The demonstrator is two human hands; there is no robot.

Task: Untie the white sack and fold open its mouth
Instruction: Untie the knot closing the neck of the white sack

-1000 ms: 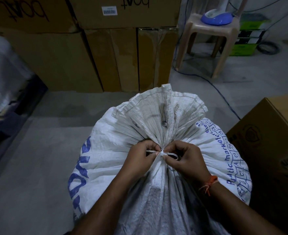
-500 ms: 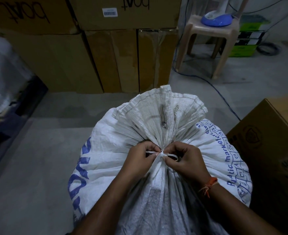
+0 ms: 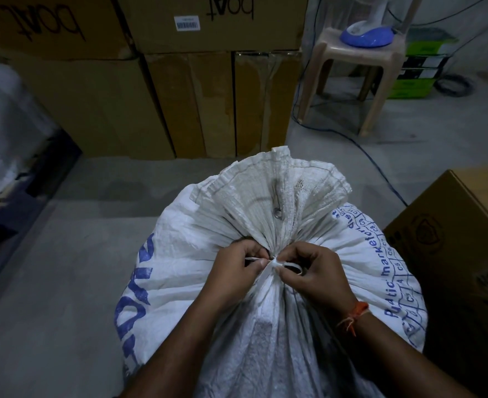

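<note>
The white sack (image 3: 268, 317) is standing on the grey floor (image 3: 64, 282), low and centre in the head view, its gathered neck still tied and its mouth fanning upward beyond the knot. The left hand (image 3: 234, 271) is curling its fingers and pinching one end of the white tie (image 3: 274, 264) at the neck. The right hand (image 3: 314, 271), wearing an orange thread (image 3: 357, 310) at the wrist, is pinching the tie's loop on the other side, its fingers bent around it. Stacked cardboard boxes (image 3: 179, 96) are sitting behind the sack; another box (image 3: 461, 242) is standing just beside it on the right.
</note>
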